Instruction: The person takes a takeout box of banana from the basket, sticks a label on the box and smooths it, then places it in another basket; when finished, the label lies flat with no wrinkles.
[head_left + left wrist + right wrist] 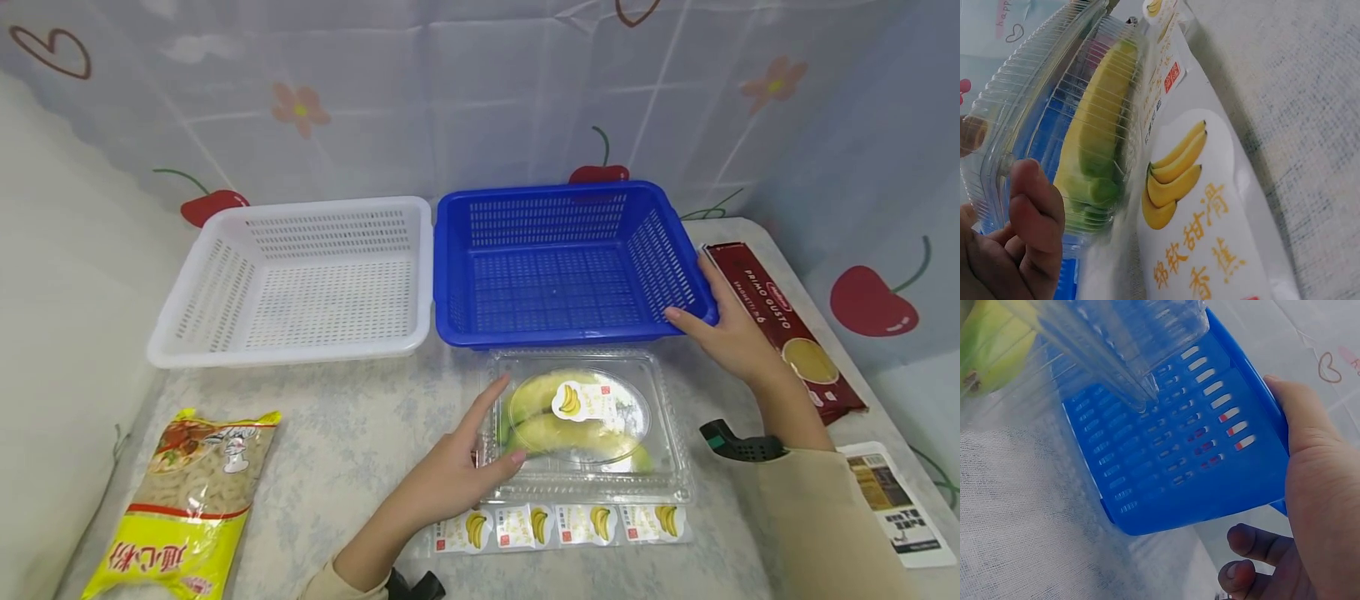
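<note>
A clear plastic box with bananas inside lies on the table, its lid bearing a banana sticker. My left hand holds the box by its left side, thumb and index finger along the lid edge; the other fingers are mostly hidden in the head view. In the left wrist view those fingers curl beside the box wall. Behind the box stands a blue basket. My right hand grips its front right corner, with the thumb over the rim and the fingers outside.
A white basket adjoins the blue one on the left. Banana stickers lie in a strip before the box. A yellow pasta bag is at left; a red spaghetti pack and a white package are at right.
</note>
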A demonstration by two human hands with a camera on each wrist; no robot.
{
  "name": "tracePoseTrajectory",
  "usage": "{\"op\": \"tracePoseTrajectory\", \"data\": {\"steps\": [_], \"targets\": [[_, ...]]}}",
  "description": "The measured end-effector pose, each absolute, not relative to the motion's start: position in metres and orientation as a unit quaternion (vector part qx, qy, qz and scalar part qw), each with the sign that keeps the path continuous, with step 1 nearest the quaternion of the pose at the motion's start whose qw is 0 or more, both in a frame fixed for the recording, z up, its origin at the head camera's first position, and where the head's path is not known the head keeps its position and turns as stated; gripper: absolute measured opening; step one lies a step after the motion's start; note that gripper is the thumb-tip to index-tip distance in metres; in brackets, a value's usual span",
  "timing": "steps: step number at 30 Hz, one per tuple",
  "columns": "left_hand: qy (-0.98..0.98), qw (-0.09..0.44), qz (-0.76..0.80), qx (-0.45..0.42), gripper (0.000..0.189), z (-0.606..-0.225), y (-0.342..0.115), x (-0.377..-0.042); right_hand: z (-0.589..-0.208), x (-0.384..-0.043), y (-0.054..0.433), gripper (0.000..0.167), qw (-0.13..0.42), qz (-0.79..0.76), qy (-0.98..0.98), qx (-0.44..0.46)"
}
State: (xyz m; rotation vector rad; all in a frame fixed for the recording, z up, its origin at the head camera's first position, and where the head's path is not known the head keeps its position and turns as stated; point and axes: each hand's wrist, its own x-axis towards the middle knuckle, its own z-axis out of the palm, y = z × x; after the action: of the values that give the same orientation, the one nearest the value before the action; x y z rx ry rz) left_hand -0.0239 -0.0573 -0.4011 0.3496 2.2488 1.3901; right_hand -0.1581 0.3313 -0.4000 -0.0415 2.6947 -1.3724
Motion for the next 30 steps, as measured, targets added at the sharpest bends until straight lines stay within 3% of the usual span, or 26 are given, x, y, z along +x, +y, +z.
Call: {"op": "tracePoseTrajectory", "data": {"steps": [15, 30], "targets": [[0.784, 0.224, 0.564, 0.130, 0.072, -0.395, -0.073, -0.011, -0.400, -0.157, 0.329, 0.094, 0.054, -0.452, 0.890, -0.013], [0.793, 0.194, 0.558, 0.151, 0.067, -0.334, -0.103, 0.002, -0.401, -0.158, 0.332, 0.095, 0.063, -0.467, 0.881, -0.031]]}}
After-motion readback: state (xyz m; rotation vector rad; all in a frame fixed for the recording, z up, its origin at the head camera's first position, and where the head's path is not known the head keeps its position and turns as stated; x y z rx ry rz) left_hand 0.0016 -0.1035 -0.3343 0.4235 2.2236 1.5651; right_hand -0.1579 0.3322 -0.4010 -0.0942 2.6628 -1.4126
